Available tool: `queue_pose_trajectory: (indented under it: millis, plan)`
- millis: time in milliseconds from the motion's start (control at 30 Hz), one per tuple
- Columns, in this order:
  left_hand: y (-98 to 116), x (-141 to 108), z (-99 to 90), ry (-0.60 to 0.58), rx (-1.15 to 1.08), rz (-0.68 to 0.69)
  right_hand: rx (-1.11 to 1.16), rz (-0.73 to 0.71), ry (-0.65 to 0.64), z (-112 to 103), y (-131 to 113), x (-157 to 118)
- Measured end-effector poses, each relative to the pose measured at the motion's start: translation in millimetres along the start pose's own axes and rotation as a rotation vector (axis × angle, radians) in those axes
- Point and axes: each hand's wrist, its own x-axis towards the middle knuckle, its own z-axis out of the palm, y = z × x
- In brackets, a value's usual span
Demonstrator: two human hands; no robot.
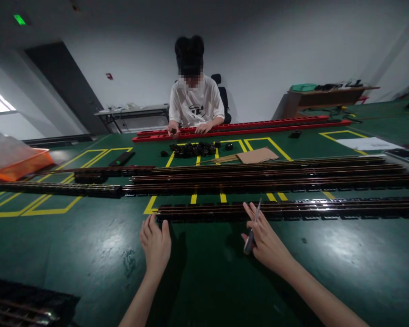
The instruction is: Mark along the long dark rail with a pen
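My left hand (156,243) is at the left end of the nearest long black strip (204,211), which has thin copper-coloured lines along it. Its thumb stands apart from the fingers, and I cannot tell whether the fingertips touch the strip. Nothing shows in that hand. My right hand (267,243) is by the middle of the same strip, with two fingers stretched toward it. It grips a slim tool with a pointed metal blade and a grey handle (248,243), tilted tip upward. Just beyond lie several similar black strips (259,177), side by side.
A co-worker (197,102) sits opposite, holding a small dark piece, behind red rails (241,128). Several black pieces (194,150) lie in a pile near brown cardboard (258,156). An orange bin (23,163) stands left. More strips (23,304) lie at lower left.
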Motion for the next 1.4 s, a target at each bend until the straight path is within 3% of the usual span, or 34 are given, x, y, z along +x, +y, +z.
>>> queue_pose_trajectory:
  millis: [200, 367, 533, 733, 967, 1233, 1400]
  plan:
    - [2, 1, 2.2, -0.008, -0.033, 0.008, -0.009, -0.002, 0.015, 0, 3, 0]
    - [4, 1, 1.7, -0.015, -0.100, -0.062, -0.070, -0.021, 0.065, 0, 7, 3]
    - [-4, 8, 7.5, 0.022, -0.292, -0.053, -0.211, -0.007, 0.185, 2, 16, 12]
    - [-18, 25, 13.8, 0.085, -0.528, -0.126, -0.303, 0.006, 0.207, 10, 26, 18]
    - [-23, 47, 12.4, -0.026, -0.586, -0.155, -0.311, 0.040, 0.211, 16, 33, 23]
    - [-25, 60, 15.0, -0.100, -0.521, -0.014, -0.106, 0.060, 0.355, 11, 19, 29]
    - [-25, 63, 14.6, -0.105, -0.530, -0.008, 0.342, 0.159, 0.275, 13, -20, 48]
